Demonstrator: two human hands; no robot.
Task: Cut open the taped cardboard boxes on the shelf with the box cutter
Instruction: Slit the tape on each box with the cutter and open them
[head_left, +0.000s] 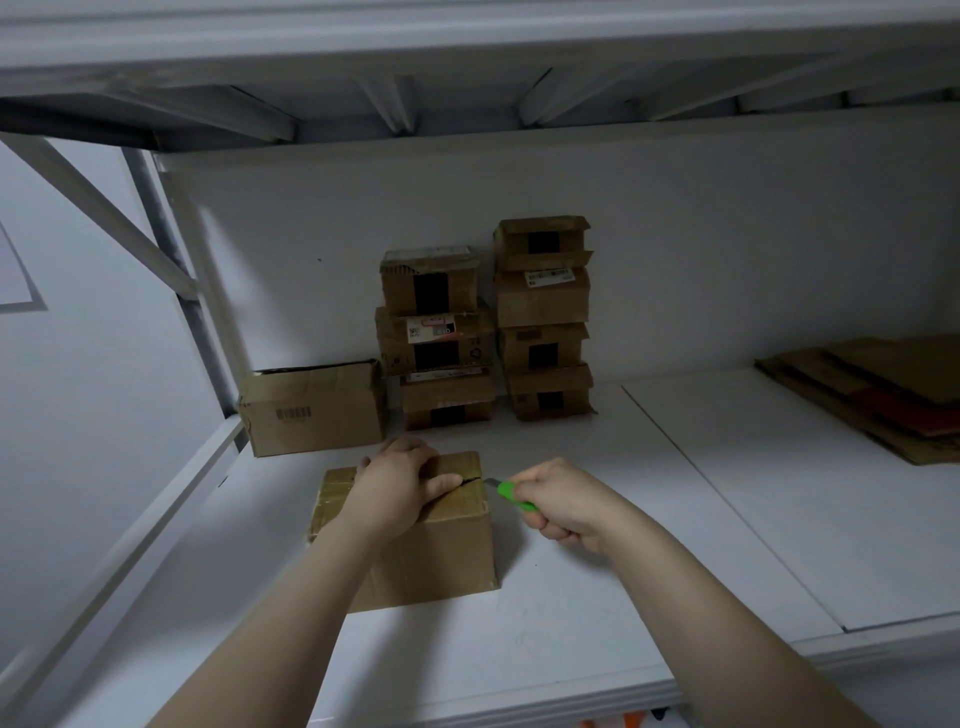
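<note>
Nearest the front edge of the white shelf (571, 597), left of centre, stands a plain brown cardboard box (436, 551), matte and slightly creased, with glossy tape across its left top edge and a dark slit running along the top seam to its right edge. The left hand (397, 486) lies flat on the lid, fingers (441, 486) spread and pressing beside the slit, closed on nothing. The right hand (558, 501) is curled tight around the bright green plastic box cutter (511, 496); its short grey blade points left and meets the box's upper right edge at the slit. Further back, near the shelf's left post, sits a wider carton (317, 408) bearing a barcode. Against the back wall stand two columns of small taped boxes (488, 332) with dark tape strips and labels. Flattened cardboard sheets (883, 389) lie at the far right edge.
</note>
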